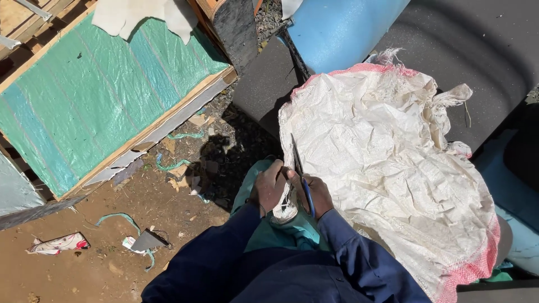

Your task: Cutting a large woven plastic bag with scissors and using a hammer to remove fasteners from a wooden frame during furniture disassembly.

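Head view, bright sun: right hand (pixel 318 193) has its fingers closed around blue-handled scissors (pixel 300 174), blades pointing far, along the left edge of a white woven sack (pixel 387 163) with pink-red borders that drapes over the person's lap and a grey surface (pixel 483 50) — left hand (pixel 270 185) has its fingers curled shut on a bunched bit of the sack's near-left edge, just beside the scissors. To the left, bare dirt ground (pixel 84 269) with paper scraps, and a green-covered wooden panel (pixel 95 95) at far left.
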